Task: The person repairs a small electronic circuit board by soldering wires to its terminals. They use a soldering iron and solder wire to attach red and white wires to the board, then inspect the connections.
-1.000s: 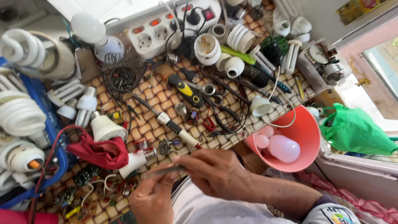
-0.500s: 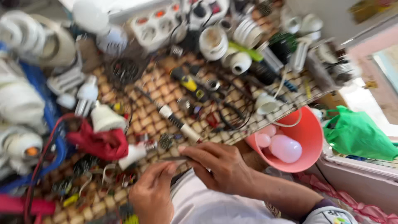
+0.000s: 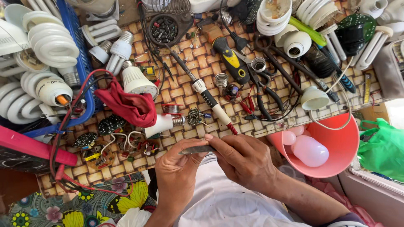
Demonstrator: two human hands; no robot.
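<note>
Both hands are pinching a small flat grey metal strip (image 3: 197,149) just below the near edge of the woven mat (image 3: 198,63); the left hand (image 3: 179,168) is closing thumb and fingers narrowly on the strip's left end, the right hand (image 3: 244,162) is gripping its right end with fingertips pressed together. Judging from the grip, the step in hand is fine work on the strip itself, straightening or inspecting it; any further handling is calling for steady two-point pinch pressure, since the piece looks thin and easy to bend or drop among the clutter. Just above the hands a soldering iron (image 3: 210,101) is lying diagonally on the mat, tip end nearest the right hand. Left of the iron a red cloth (image 3: 128,105) is sitting beside a white bulb (image 3: 139,82) and loose circuit boards (image 3: 110,124). Right of the hands a coral plastic bowl (image 3: 336,147) is holding pale bulb domes (image 3: 309,150). Spiral lamps (image 3: 50,40) are filling a blue basket (image 3: 86,71) at the mat's left. Daylight is coming in beyond the bowl, beside a green bag (image 3: 381,149)
</note>
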